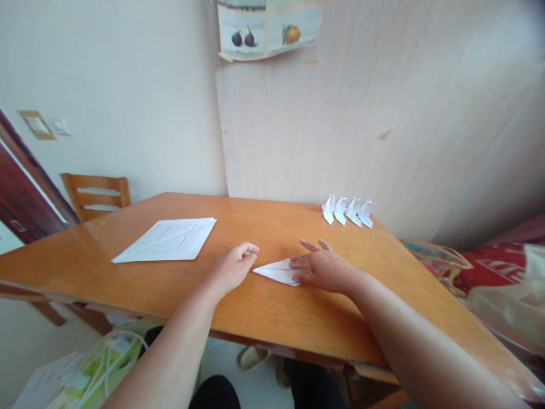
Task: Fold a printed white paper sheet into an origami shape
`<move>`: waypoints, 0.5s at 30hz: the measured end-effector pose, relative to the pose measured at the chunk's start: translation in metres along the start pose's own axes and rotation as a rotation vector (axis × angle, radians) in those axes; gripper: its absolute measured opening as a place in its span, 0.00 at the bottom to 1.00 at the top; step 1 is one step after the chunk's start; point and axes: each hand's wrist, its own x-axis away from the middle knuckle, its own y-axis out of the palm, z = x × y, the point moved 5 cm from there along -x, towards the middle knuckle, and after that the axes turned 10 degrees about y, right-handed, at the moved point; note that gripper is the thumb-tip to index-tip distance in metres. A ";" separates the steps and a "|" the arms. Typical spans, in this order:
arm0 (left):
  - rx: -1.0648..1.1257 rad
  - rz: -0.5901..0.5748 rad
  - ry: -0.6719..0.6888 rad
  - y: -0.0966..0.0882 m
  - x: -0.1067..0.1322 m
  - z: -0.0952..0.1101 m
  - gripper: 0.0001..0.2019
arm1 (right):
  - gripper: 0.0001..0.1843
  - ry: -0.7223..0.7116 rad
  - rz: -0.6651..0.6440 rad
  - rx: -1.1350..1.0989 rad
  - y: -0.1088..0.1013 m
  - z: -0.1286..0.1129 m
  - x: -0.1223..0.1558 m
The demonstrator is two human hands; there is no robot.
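A sheet of white paper folded into a narrow kite shape [276,271] lies flat on the wooden table, its sharp tip pointing left and a crease along its middle. My right hand [323,267] rests over the right end of this folded paper, fingers spread and touching it, and hides that end. Just left of the tip is my left hand [234,267], apart from the paper. Its fingers are curled in with the thumb close against them, and nothing shows in them.
Several folded white paper figures [347,212] stand in a row at the table's [272,218] back right. A stack of printed sheets [168,241] lies to the left. Beyond is a wooden chair [97,193]; bags [498,264] sit past the right edge.
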 end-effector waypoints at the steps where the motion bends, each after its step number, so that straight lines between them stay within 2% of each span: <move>1: -0.002 -0.023 0.014 0.000 0.002 0.001 0.14 | 0.20 -0.001 0.002 0.000 0.001 0.001 0.000; 6: -0.113 -0.123 0.091 0.006 0.010 0.008 0.12 | 0.20 -0.001 0.004 0.006 0.001 0.001 0.000; 10: -0.275 -0.112 0.145 0.007 0.014 0.013 0.10 | 0.20 0.006 0.000 0.006 0.002 0.001 0.000; 15: -0.358 -0.115 0.158 0.007 0.016 0.013 0.08 | 0.20 0.006 -0.008 0.009 0.002 0.002 0.000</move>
